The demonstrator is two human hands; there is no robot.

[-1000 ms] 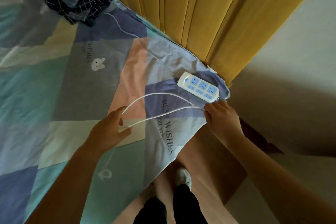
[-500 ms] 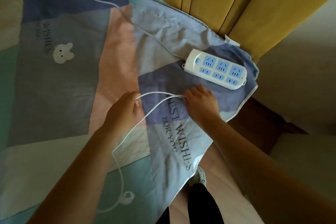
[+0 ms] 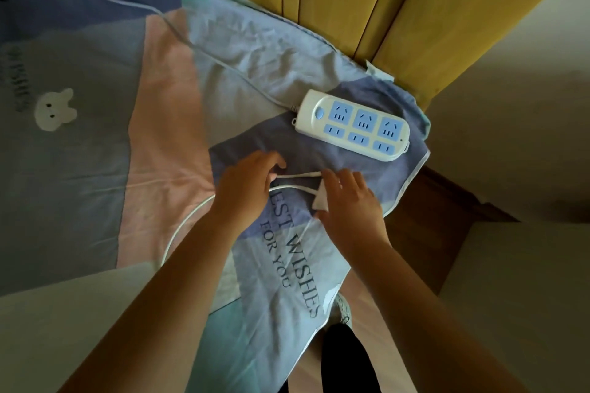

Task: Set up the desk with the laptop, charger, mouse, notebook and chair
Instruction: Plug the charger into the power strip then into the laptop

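A white charger cable (image 3: 185, 223) loops across the patchwork bedsheet (image 3: 95, 150). My left hand (image 3: 245, 191) is closed around the cable near its doubled strands. My right hand (image 3: 348, 201) holds the white charger plug (image 3: 321, 201) at the cable's end, partly hiding it. Both hands sit close together, just below a white power strip (image 3: 351, 124) with blue sockets that lies on the sheet near the bed's corner.
The power strip's own cord (image 3: 204, 54) runs up and left across the bed. A yellow padded headboard (image 3: 351, 3) stands behind. A brown wooden piece (image 3: 427, 233) sits beside the bed on the right. My shoe (image 3: 341, 309) shows on the floor below.
My hands have drawn closer together along the cable, gathering it. The white plug now shows under my right hand. The view has moved nearer to the power strip.
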